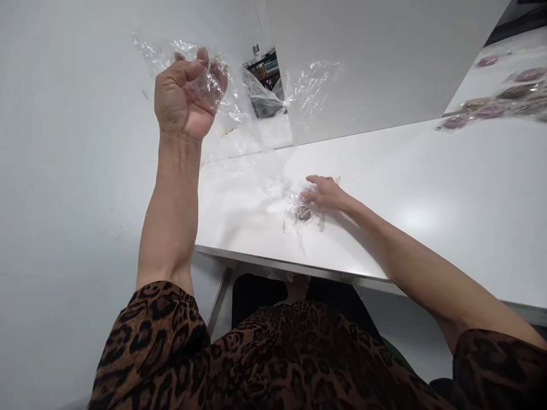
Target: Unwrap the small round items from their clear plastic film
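Observation:
My left hand is raised above the left end of the white table, its fingers curled round a crinkled clear plastic bag. The thin plastic spreads out to both sides of the hand and hangs toward the table. My right hand rests low at the tabletop, thumb and forefinger apart, touching clear plastic there. Just below its thumb lies a small round dark brown piece with pale marks on top, in clear wrapping. Glare hides where one sheet of plastic ends and another begins.
The white table runs off to the right. Several wrapped pink and brown round pieces lie at its far right. A grey-white panel stands along the back edge. Behind a gap sits a dark box-like object.

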`<state>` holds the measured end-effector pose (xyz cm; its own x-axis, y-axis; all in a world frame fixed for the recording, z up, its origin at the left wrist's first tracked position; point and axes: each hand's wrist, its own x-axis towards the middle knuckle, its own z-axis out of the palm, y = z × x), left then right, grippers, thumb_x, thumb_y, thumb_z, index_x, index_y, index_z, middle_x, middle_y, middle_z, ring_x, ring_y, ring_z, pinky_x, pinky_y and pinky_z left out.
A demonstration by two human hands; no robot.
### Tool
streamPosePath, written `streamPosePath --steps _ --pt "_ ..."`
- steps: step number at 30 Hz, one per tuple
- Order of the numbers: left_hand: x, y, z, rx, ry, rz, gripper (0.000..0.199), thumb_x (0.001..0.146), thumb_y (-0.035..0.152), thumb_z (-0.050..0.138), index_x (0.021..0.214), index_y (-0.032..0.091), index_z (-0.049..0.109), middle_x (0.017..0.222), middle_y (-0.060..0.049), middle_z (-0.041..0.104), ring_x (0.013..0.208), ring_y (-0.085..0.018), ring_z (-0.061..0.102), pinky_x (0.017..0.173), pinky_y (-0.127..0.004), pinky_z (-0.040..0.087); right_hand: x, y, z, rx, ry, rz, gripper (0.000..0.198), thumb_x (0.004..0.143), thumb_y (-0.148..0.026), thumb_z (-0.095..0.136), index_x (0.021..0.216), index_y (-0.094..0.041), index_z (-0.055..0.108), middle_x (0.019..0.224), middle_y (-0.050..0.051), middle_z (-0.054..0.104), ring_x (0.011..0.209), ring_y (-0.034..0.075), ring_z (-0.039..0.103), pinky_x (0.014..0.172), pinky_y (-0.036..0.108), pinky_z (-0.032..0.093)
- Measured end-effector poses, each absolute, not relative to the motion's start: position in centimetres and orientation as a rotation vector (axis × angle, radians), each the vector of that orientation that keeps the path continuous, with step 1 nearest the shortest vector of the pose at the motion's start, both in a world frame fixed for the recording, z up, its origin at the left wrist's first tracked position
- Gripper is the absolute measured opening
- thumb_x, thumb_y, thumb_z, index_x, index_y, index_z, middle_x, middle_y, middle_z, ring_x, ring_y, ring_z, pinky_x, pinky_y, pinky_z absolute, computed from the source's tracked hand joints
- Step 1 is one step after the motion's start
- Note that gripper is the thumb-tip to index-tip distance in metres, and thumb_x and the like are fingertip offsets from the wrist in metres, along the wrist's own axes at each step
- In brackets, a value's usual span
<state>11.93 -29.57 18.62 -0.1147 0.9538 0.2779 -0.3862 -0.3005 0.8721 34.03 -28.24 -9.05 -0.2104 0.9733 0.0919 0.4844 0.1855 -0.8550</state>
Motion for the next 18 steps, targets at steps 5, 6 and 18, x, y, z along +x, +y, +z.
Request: streamPosePath --steps 5,6,18 --pt "8.9 -28.9 16.5 1.009 0.911 1.663 0.037 0.107 0.002 0.031 0.080 0.026 0.039 0.071 0.009 0.067 0.084 -0.009 0.058 0.084 -0.025 0.058 34.0 -27.6 -9.5 -1.455 -2.000 0.770 0.019 0.075 -0.027 0.083 0.083 -0.021 0.067 0.096 0.014 0.071 0.114 0.039 0.057 0.101 0.052 0.044" --pt "8.3 -28.8 16.0 0.993 0.933 1.662 0.037 0.107 0.003 0.031 0.080 0.026 0.038 0.071 0.009 0.067 0.085 -0.009 0.058 0.086 -0.025 0.058 34.2 -27.5 -9.4 -1.483 -1.940 0.809 0.021 0.072 -0.023 0.084 0.074 -0.021 0.063 0.085 0.011 0.069 0.104 0.035 0.059 0.095 0.048 0.045" --pt "0.4 -30.2 11.5 0.911 1.066 1.743 0.030 0.100 0.015 0.059 0.073 0.025 0.050 0.084 0.005 0.073 0.119 -0.013 0.065 0.098 -0.032 0.058 32.4 -31.4 -6.5 -1.227 -2.065 1.260 0.039 0.071 -0.022 0.089 0.060 -0.022 0.052 0.073 0.006 0.059 0.079 0.023 0.055 0.073 0.037 0.042"
